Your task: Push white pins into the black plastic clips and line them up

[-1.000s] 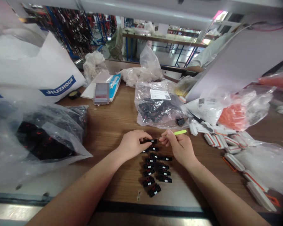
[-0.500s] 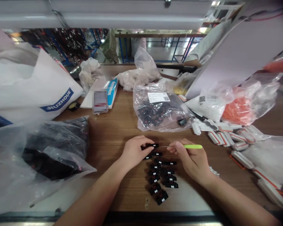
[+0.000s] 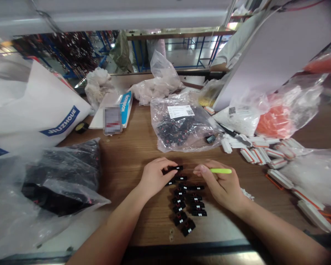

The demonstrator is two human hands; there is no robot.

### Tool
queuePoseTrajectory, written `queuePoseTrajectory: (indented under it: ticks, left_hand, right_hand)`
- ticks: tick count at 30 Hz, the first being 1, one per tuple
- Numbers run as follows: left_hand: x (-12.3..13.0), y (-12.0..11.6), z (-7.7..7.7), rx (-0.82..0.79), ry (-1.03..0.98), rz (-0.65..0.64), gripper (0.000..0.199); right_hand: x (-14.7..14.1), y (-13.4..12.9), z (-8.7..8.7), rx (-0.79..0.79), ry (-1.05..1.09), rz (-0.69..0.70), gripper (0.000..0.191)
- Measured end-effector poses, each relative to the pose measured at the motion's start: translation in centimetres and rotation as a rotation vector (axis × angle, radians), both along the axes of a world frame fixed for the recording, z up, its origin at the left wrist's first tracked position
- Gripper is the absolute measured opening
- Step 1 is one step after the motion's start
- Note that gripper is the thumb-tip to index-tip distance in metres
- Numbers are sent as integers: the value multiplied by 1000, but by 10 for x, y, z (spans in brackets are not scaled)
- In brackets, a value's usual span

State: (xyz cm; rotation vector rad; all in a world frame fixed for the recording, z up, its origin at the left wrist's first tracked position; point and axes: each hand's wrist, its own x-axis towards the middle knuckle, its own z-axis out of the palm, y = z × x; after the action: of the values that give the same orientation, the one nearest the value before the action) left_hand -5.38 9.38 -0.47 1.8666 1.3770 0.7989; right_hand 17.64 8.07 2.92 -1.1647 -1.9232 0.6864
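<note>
Left fingers pinch a light, stiff black connector by its end; right fingers, at its three o'clock, hold a lime-green pick.

Wooden table bears all items. Rows of small parts lie near centre, with a bag of parts directly beyond. A large plastic bag lies near left, a paper sack behind it. A box sits far left of centre. Loose plastic strips lie right.
</note>
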Motion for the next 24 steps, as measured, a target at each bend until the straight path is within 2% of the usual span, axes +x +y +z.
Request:
queuePoseTrajectory:
  ticks: [9, 16, 24]
  left_hand:
    - [1, -1, 1, 0, -4, 2, 14]
    - [2, 0, 1, 13, -23, -7, 14]
    - [3, -1, 2, 57, 34, 14, 13]
  right_hand:
    - [-1, -1, 4, 28, -22, 46, 24]
    - [-3, -1, 5, 36, 12, 29, 20]
    - [3, 5, -6, -32, 5, -33, 25]
